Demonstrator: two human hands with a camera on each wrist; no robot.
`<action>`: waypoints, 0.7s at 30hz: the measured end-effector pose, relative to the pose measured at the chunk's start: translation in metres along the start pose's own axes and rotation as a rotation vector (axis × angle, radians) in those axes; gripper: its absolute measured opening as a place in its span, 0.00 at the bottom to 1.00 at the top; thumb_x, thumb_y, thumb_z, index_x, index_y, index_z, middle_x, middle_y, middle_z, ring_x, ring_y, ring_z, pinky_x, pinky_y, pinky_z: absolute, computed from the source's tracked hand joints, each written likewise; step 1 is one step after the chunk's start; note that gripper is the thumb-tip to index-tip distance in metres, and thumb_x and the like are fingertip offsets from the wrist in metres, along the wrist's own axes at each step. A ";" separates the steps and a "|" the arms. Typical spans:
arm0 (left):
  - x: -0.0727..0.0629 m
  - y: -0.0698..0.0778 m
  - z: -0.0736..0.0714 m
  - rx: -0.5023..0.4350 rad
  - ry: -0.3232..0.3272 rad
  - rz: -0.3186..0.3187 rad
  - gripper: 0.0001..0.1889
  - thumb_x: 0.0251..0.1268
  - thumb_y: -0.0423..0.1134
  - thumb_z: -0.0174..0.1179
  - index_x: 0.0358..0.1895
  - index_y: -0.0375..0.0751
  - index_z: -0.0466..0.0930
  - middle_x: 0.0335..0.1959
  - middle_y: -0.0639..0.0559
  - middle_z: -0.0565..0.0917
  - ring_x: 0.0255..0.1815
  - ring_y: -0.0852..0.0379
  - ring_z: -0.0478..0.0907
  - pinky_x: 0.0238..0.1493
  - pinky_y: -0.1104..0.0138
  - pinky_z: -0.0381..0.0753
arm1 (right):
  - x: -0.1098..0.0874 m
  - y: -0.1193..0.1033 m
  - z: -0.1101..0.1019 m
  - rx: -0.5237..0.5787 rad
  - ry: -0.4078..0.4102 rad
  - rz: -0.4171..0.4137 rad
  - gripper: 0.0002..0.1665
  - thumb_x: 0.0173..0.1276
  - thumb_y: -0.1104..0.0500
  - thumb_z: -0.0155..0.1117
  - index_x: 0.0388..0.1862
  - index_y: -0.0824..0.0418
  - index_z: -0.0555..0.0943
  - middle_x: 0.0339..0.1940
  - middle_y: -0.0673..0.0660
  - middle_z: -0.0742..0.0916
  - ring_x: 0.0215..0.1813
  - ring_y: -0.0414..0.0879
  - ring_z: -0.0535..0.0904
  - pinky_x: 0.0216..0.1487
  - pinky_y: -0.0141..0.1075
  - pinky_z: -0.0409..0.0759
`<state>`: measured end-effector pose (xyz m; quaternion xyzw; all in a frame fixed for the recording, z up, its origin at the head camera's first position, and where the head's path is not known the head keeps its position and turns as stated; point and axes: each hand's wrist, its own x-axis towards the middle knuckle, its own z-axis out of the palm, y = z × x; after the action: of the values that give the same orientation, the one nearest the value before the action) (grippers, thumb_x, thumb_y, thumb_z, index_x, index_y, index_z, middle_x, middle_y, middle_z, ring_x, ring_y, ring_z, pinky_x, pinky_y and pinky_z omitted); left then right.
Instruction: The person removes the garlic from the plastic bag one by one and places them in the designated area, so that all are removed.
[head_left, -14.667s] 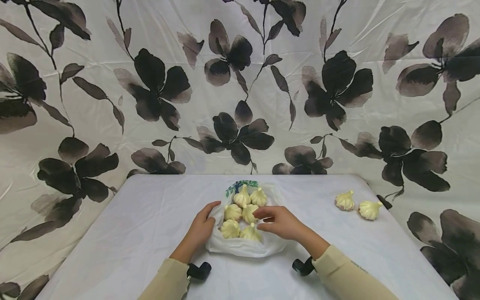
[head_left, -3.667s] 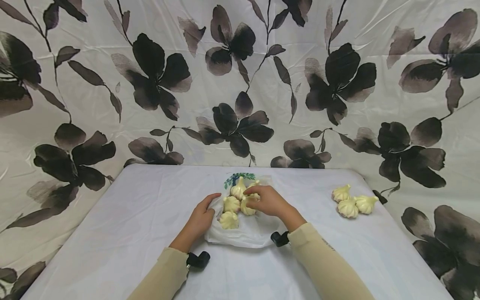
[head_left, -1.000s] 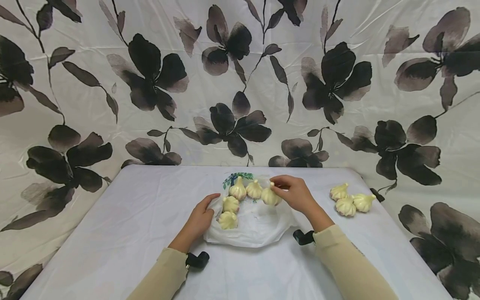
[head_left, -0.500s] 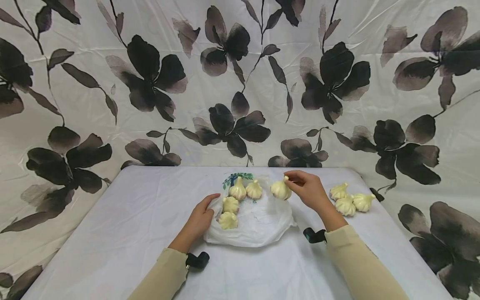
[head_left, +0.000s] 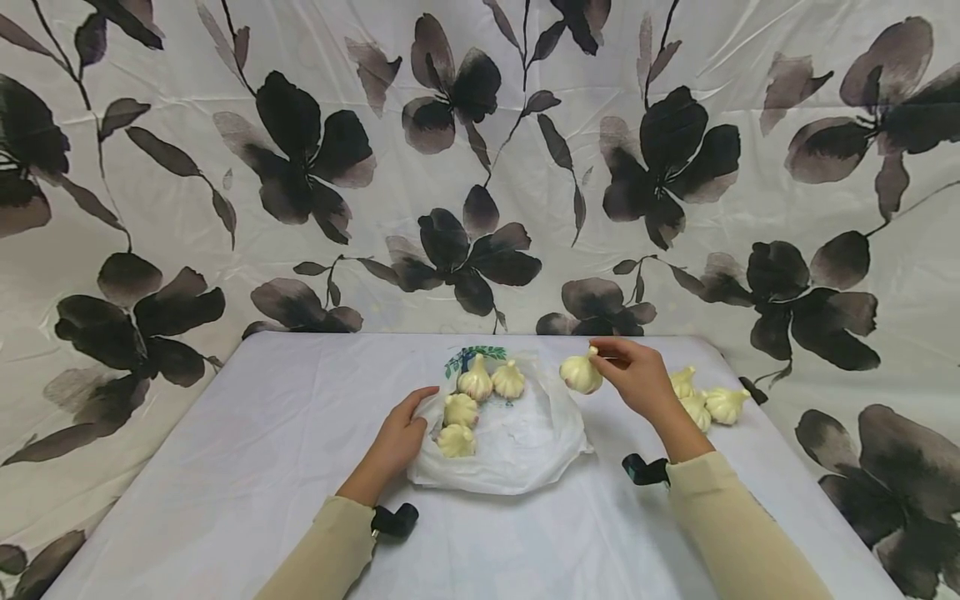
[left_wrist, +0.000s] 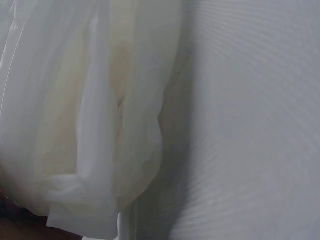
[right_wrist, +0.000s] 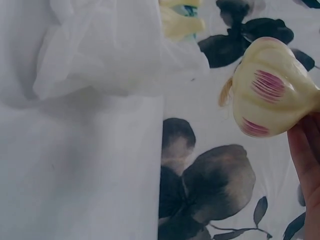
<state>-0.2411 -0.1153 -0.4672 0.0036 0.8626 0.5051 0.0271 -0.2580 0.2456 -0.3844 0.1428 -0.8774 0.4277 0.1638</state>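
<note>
My right hand (head_left: 637, 379) pinches a garlic bulb (head_left: 581, 374) by its stem, holding it in the air just right of the white plastic bag (head_left: 502, 475). Purple streaks mark the held bulb (right_wrist: 270, 87) in the right wrist view. At the bag's left edge, my left hand (head_left: 401, 437) grips the plastic, thumb on the near side. Several garlic bulbs (head_left: 459, 409) lie in the bag, along its left and back. In the left wrist view the translucent bag (left_wrist: 95, 125) fills the left half, and only a dark sliver of the hand shows at lower left.
A group of three garlic bulbs (head_left: 726, 406) sits at the table's right side, partly hidden behind my right wrist. White cloth covers the table (head_left: 285, 417). A floral curtain (head_left: 480, 167) hangs behind the back edge.
Two bulbs have left the bag since the earliest frame; one joined the right-hand group. My right hand lifted the other from the bag and moved right. The left hand stays on the bag.
</note>
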 end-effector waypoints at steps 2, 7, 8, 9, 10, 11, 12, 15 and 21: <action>0.000 0.000 0.000 -0.002 0.003 -0.008 0.30 0.66 0.31 0.37 0.72 0.56 0.63 0.76 0.48 0.60 0.78 0.43 0.51 0.75 0.42 0.51 | -0.001 0.002 -0.002 -0.008 0.003 0.015 0.20 0.67 0.57 0.65 0.57 0.60 0.81 0.51 0.60 0.87 0.53 0.53 0.84 0.53 0.45 0.83; 0.000 0.001 -0.001 0.008 0.019 -0.022 0.30 0.67 0.30 0.37 0.71 0.56 0.64 0.76 0.48 0.60 0.79 0.43 0.51 0.75 0.43 0.51 | 0.000 0.011 -0.007 -0.039 0.021 0.034 0.21 0.68 0.56 0.64 0.58 0.61 0.80 0.53 0.61 0.86 0.54 0.54 0.84 0.54 0.46 0.83; 0.000 0.001 -0.002 0.010 0.025 -0.024 0.30 0.66 0.30 0.37 0.71 0.56 0.64 0.76 0.48 0.60 0.79 0.43 0.51 0.75 0.43 0.51 | 0.000 0.013 -0.008 -0.046 0.027 0.033 0.20 0.68 0.56 0.63 0.58 0.61 0.80 0.53 0.61 0.86 0.54 0.55 0.84 0.54 0.46 0.83; 0.000 0.001 -0.002 0.012 0.031 -0.025 0.31 0.66 0.30 0.37 0.71 0.55 0.64 0.76 0.48 0.61 0.78 0.43 0.51 0.75 0.43 0.51 | 0.000 0.015 -0.010 -0.054 0.032 0.032 0.20 0.68 0.57 0.63 0.58 0.61 0.80 0.53 0.61 0.86 0.54 0.55 0.84 0.53 0.46 0.83; 0.000 0.002 -0.002 0.014 0.037 -0.025 0.31 0.66 0.30 0.37 0.71 0.55 0.64 0.76 0.47 0.61 0.78 0.43 0.52 0.76 0.44 0.51 | 0.000 0.017 -0.011 -0.062 0.037 0.030 0.20 0.68 0.57 0.64 0.58 0.61 0.80 0.53 0.61 0.86 0.54 0.55 0.84 0.53 0.46 0.83; -0.001 0.002 -0.003 0.016 0.046 -0.019 0.31 0.66 0.29 0.37 0.71 0.54 0.64 0.76 0.47 0.61 0.78 0.42 0.52 0.75 0.43 0.52 | 0.001 0.019 -0.012 -0.074 0.042 0.028 0.20 0.68 0.57 0.64 0.58 0.61 0.80 0.53 0.61 0.86 0.54 0.55 0.84 0.53 0.45 0.83; -0.001 0.002 -0.003 0.016 0.054 -0.017 0.31 0.66 0.29 0.37 0.71 0.53 0.64 0.76 0.46 0.62 0.78 0.42 0.53 0.75 0.43 0.52 | 0.001 0.021 -0.013 -0.085 0.047 0.027 0.20 0.68 0.58 0.64 0.58 0.61 0.80 0.53 0.61 0.86 0.54 0.55 0.84 0.53 0.45 0.83; -0.001 0.002 -0.004 0.019 0.072 -0.015 0.30 0.65 0.29 0.37 0.70 0.53 0.66 0.75 0.45 0.63 0.78 0.42 0.54 0.75 0.44 0.53 | 0.001 0.026 -0.015 -0.123 0.055 0.030 0.20 0.68 0.59 0.63 0.58 0.61 0.80 0.52 0.61 0.86 0.53 0.55 0.84 0.53 0.45 0.83; -0.001 0.001 -0.003 0.025 0.073 -0.021 0.30 0.65 0.30 0.38 0.70 0.54 0.67 0.74 0.45 0.64 0.77 0.42 0.55 0.75 0.44 0.54 | 0.001 0.032 -0.020 -0.124 0.040 0.095 0.21 0.68 0.59 0.63 0.59 0.60 0.79 0.54 0.61 0.85 0.55 0.56 0.83 0.53 0.47 0.83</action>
<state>-0.2398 -0.1176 -0.4645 -0.0238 0.8693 0.4936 0.0008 -0.2678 0.2804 -0.3946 0.0819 -0.9046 0.3824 0.1693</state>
